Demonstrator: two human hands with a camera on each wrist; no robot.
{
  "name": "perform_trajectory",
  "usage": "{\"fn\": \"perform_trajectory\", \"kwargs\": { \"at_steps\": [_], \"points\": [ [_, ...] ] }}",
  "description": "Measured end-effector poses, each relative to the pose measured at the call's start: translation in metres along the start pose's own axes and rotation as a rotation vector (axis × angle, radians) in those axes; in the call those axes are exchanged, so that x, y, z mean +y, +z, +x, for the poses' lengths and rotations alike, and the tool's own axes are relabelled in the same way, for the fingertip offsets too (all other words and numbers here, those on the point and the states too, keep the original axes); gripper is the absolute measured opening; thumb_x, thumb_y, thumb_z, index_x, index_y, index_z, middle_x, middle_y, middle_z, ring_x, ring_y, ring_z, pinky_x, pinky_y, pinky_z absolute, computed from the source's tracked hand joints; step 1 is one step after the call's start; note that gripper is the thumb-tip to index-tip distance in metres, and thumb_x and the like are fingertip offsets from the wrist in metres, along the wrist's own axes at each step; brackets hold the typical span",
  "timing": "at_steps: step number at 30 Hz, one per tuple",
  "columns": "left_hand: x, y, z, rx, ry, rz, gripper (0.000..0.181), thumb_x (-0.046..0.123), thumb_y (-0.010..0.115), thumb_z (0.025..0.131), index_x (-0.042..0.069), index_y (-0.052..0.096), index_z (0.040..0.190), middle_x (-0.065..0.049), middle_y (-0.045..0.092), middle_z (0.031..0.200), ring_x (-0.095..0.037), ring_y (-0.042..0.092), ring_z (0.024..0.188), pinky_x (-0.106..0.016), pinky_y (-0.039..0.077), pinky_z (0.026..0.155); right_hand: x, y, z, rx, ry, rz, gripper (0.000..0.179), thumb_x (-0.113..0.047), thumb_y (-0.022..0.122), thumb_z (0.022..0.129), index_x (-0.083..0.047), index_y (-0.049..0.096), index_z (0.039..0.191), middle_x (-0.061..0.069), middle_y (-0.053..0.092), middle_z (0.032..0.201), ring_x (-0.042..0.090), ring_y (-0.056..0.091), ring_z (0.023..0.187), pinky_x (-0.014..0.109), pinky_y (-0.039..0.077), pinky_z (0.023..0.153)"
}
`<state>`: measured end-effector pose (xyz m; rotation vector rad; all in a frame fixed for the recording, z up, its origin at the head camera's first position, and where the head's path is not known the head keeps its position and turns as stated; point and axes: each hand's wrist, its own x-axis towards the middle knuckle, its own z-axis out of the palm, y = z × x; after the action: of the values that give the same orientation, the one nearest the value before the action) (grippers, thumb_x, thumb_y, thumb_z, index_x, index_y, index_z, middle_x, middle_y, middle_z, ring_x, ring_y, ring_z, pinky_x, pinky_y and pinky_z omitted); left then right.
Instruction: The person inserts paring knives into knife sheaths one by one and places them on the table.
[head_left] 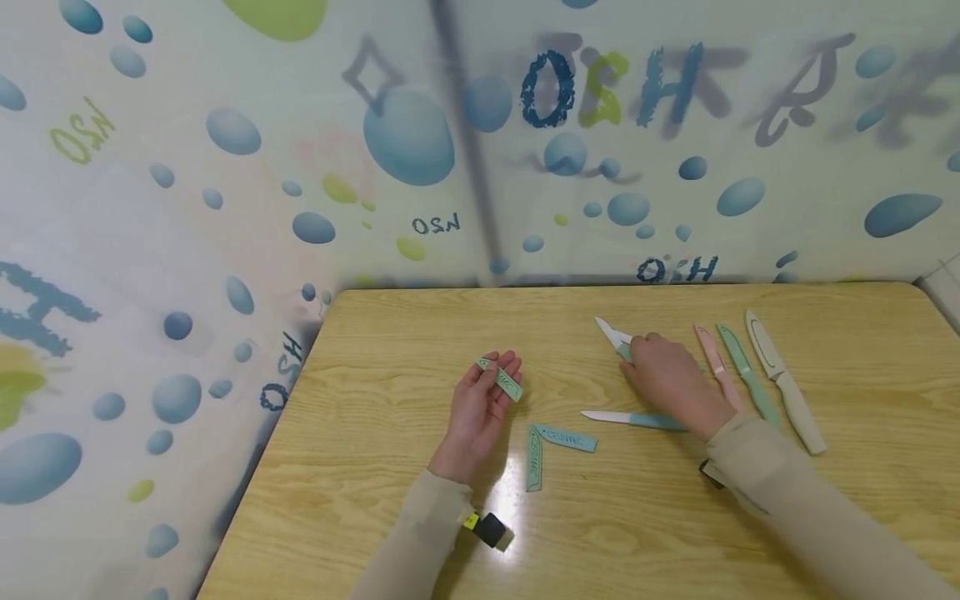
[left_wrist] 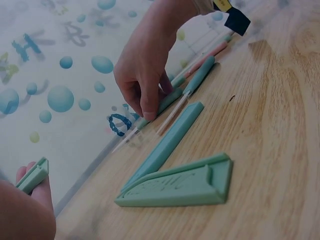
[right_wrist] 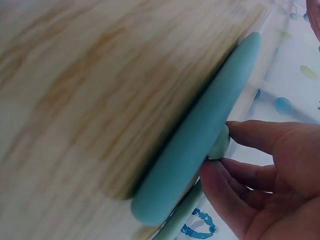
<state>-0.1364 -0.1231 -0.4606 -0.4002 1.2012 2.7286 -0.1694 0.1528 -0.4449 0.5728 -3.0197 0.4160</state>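
Observation:
My left hand (head_left: 480,408), palm up, holds a green blade cover (head_left: 508,385) with raised lettering, the thumb lying over it. My right hand (head_left: 671,379) pinches the green handle (right_wrist: 219,145) of a knife whose white blade (head_left: 607,331) points to the far left. Nearer me, beside that hand, a knife with a teal handle (head_left: 654,421) and bare white blade (head_left: 603,416) lies on the table. Between the hands, a blue blade cover (head_left: 567,438) and another green blade cover (head_left: 534,462) lie with their ends together in a corner shape.
To the right lie a pink knife (head_left: 718,367), a green knife (head_left: 750,375) and a larger cream knife (head_left: 786,387), all with their blades covered. The wooden table (head_left: 360,417) meets a wall covering (head_left: 420,242) printed with bubbles at its far edge.

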Motion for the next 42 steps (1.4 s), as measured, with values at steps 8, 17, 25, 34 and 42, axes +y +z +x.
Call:
{"fn": "perform_trajectory", "kwargs": {
  "at_steps": [8,17,25,34,42],
  "points": [
    [0.0,0.0,0.0,0.006,0.003,-0.013,0.026,0.007,0.041,0.112,-0.003,0.043,0.136,-0.015,0.066,0.128,-0.016,0.071,0.11,-0.031,0.055,0.103,0.0,0.0,0.002,-0.022,0.022,0.008,0.025,-0.009,0.071,0.098,0.008,0.06,0.082,0.013,0.051,0.069,0.024,0.051,0.057,0.04,0.048,0.047],
    [-0.001,0.0,-0.001,0.0,0.0,-0.018,0.024,0.008,0.041,0.113,-0.002,0.045,0.133,-0.013,0.067,0.126,-0.016,0.071,0.11,-0.03,0.055,0.103,-0.002,-0.004,-0.002,-0.066,0.112,0.108,0.02,-0.01,0.065,0.096,0.003,0.056,0.084,0.01,0.05,0.069,0.021,0.045,0.055,0.031,0.037,0.043],
    [-0.003,0.0,-0.001,-0.001,0.003,-0.01,0.023,0.009,0.041,0.113,-0.003,0.045,0.133,-0.009,0.07,0.119,-0.015,0.071,0.109,-0.03,0.055,0.102,-0.002,-0.012,-0.015,-0.064,0.154,0.245,0.024,-0.014,0.06,0.099,0.006,0.055,0.11,0.005,0.049,0.058,0.016,0.04,0.046,0.028,0.03,0.041],
    [-0.004,0.003,-0.002,-0.006,-0.007,0.003,0.034,0.01,0.04,0.113,-0.006,0.038,0.142,-0.018,0.063,0.133,-0.015,0.071,0.11,-0.029,0.055,0.102,0.006,-0.02,-0.038,-0.019,0.137,0.384,0.032,-0.01,0.052,0.102,0.008,0.044,0.126,0.0,0.043,0.057,0.012,0.034,0.047,0.025,0.028,0.043],
    [-0.006,0.003,-0.003,-0.035,-0.008,-0.018,0.031,0.009,0.04,0.113,-0.007,0.038,0.139,-0.011,0.07,0.121,-0.015,0.072,0.109,-0.029,0.055,0.101,0.011,-0.02,-0.057,0.015,0.108,0.429,0.036,-0.018,0.05,0.109,0.008,0.047,0.133,0.0,0.051,0.062,0.01,0.036,0.047,0.025,0.032,0.042]
  ]
}}
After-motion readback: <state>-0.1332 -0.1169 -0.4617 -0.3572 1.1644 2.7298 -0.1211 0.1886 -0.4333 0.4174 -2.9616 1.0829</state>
